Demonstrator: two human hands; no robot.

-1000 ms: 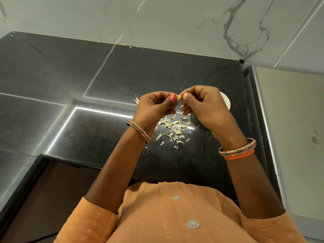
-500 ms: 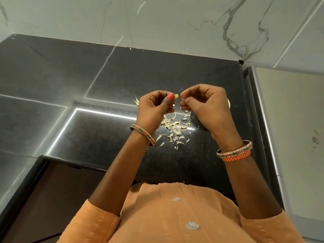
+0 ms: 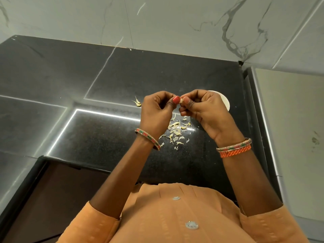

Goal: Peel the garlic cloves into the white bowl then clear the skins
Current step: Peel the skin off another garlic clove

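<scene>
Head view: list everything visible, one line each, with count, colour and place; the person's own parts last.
garlic clove: one, pale, pinched between both thumbs.
skins: many, cream, scattered on the counter under the hands.
skin pieces: a couple, yellowish, left of the hands.
bowl: one, white, mostly hidden behind the right hand.
counter: one, black.
wall: white marble.
bangles: red-green, both wrists.
left hand: grip on the clove.
right hand: grip on the clove.

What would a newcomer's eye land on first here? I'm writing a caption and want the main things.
First the two hands, left hand and right hand, raised mid-frame and pinching a garlic clove between them. Below them, pale skins lie scattered on the black counter. A white bowl peeks out behind the right hand.
</scene>
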